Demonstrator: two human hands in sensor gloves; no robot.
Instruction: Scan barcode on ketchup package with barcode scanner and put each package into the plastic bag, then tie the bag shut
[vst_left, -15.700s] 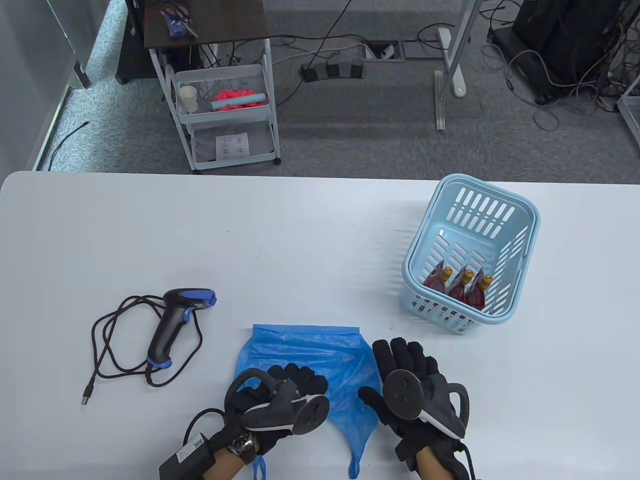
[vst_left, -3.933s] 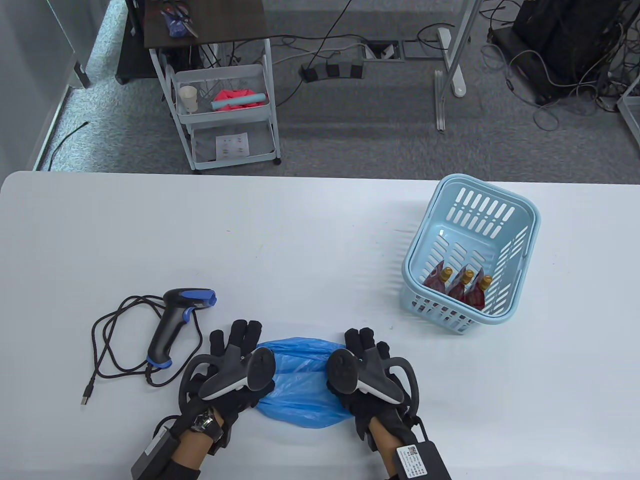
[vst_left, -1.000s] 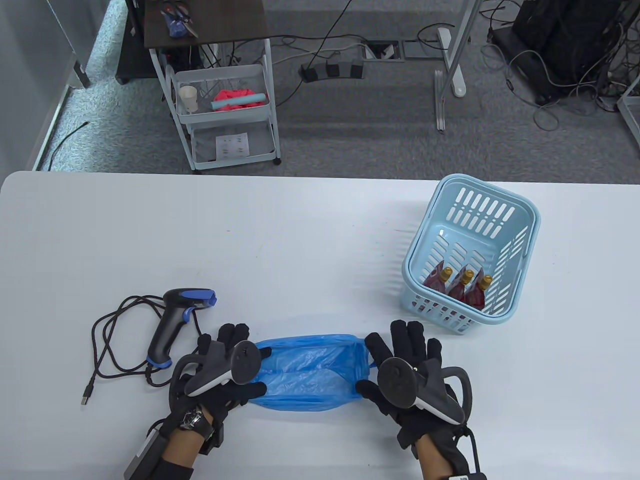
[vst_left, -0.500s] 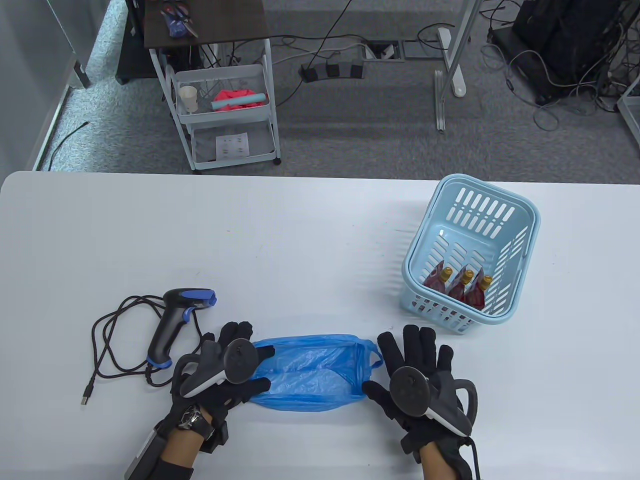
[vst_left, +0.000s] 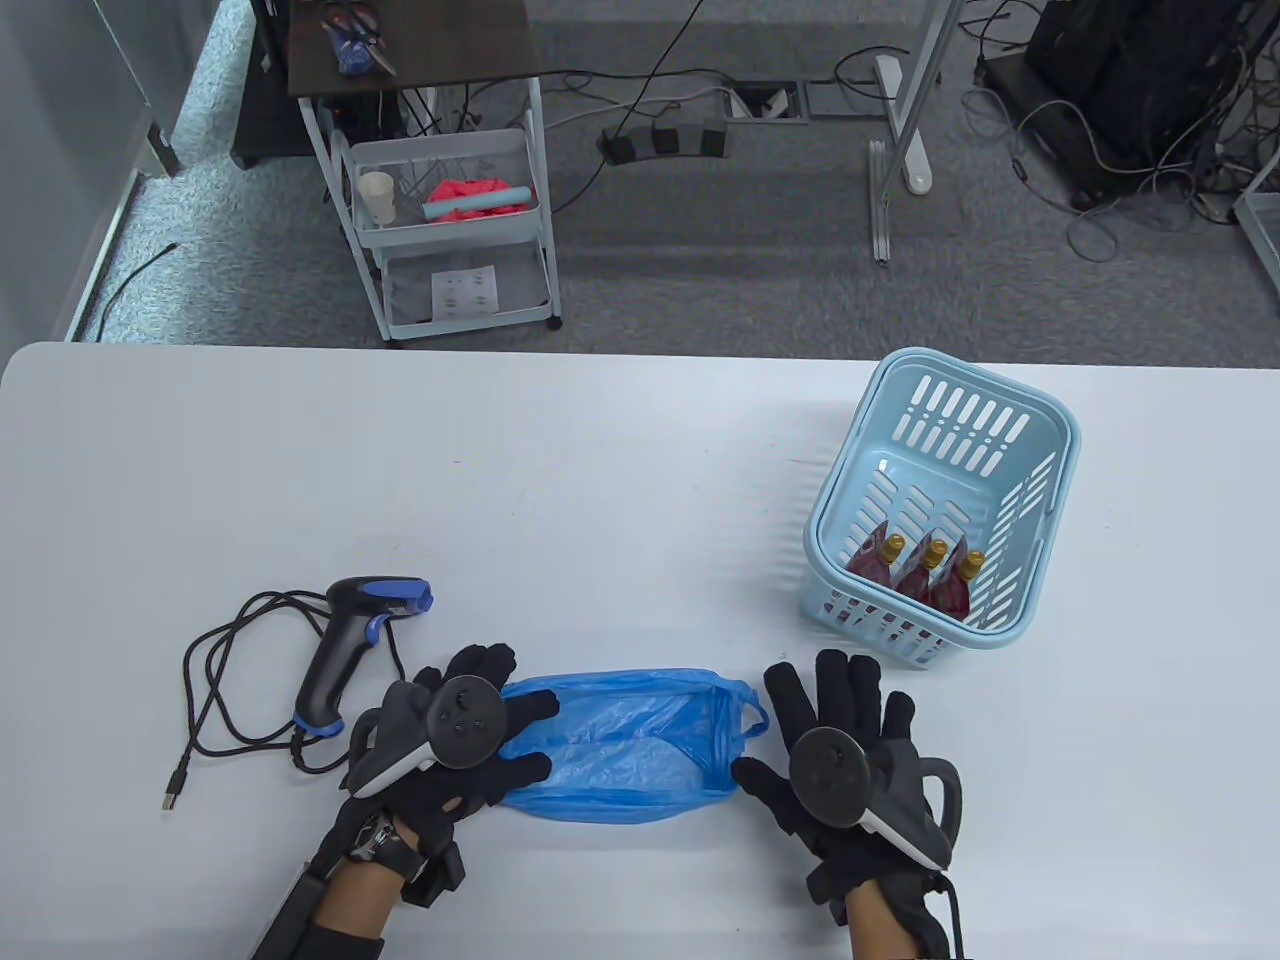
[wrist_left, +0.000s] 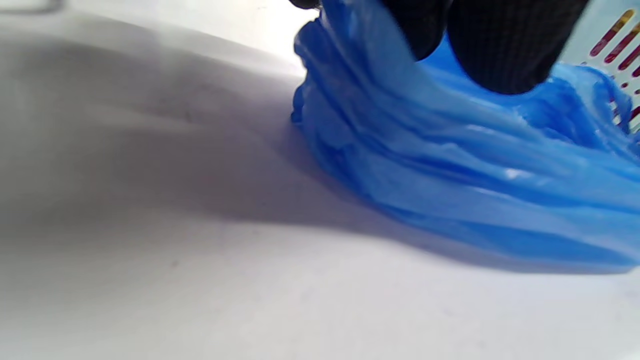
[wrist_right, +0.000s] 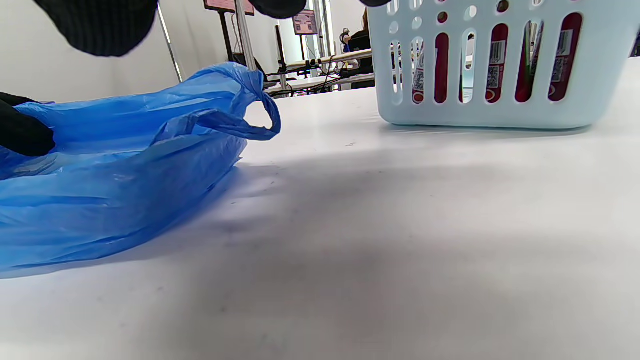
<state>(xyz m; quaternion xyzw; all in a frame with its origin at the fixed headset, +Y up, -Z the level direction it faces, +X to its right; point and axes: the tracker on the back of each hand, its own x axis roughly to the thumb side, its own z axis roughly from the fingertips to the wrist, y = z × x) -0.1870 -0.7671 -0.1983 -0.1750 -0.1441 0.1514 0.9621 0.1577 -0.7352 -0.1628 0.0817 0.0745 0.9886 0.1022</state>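
Note:
The blue plastic bag (vst_left: 630, 745) lies crumpled on the white table near the front edge, its handle loop (wrist_right: 261, 116) pointing right. My left hand (vst_left: 535, 740) lies on the bag's left end, fingers spread, fingertips (wrist_left: 505, 55) pressing the plastic. Just right of the bag, my right hand (vst_left: 790, 735) is open and flat, holding nothing and apart from the loop. The black and blue barcode scanner (vst_left: 345, 650) lies left of the left hand with its cable coiled. Three red ketchup packages (vst_left: 912, 577) stand in the light blue basket (vst_left: 1040, 470), their barcodes (wrist_right: 497, 65) showing through the slots.
The basket (wrist_right: 595, 75) stands at the right of the table, beyond my right hand. The scanner's black cable (vst_left: 215, 690) loops toward the left front. A trolley (vst_left: 450, 220) and floor cables lie beyond the far table edge.
My right hand has drawn off the bag's right end, a little right and toward me, fingers spread. The left hand has turned on the bag's left end. The bag has settled flatter.

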